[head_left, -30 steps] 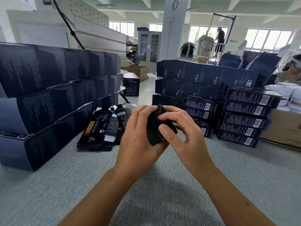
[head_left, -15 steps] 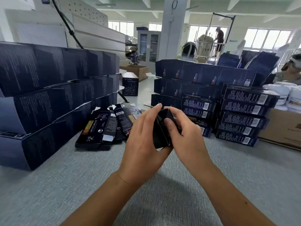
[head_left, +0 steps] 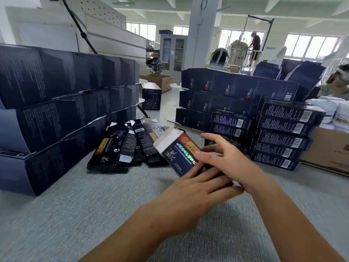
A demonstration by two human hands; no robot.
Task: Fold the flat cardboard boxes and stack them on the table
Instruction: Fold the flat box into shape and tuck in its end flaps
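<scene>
Box sits at centre frame, lifted clear of the table and tilted, with its pale end toward the upper left. Motion blur around both hands makes the fine contact uncertain.

Left hand: fingers straight, laid along the lower right side of the box and supporting it from beneath. Right hand: fingers spread wide and straight, fingertips touching the printed face. Neither hand visibly curls round the box. The thumbs are hidden.

Handling, estimated:
- Weight: thin printed card and apparently hollow, so very light.
- Stiffness: probably firm along the creases, but likely to buckle inward if squeezed mid-panel.
- Surface: the print looks glossy and may be slightly slippery.
- Best hold: on the long edges near the corners, where two panels brace each other, with fingers opposed across the narrow width.
- Avoid: the end flaps, probably the weakest part, which may spring open under pressure.

Flat boxes lie fanned in a pile on the table, left of centre. Stack of folded boxes stands right of centre, barcode ends toward the camera, just beyond the right hand. The held box looks formed and ready to go onto that stack. Stacked boxes this light would shift easily, so it should be set down flat rather than pushed in.
</scene>
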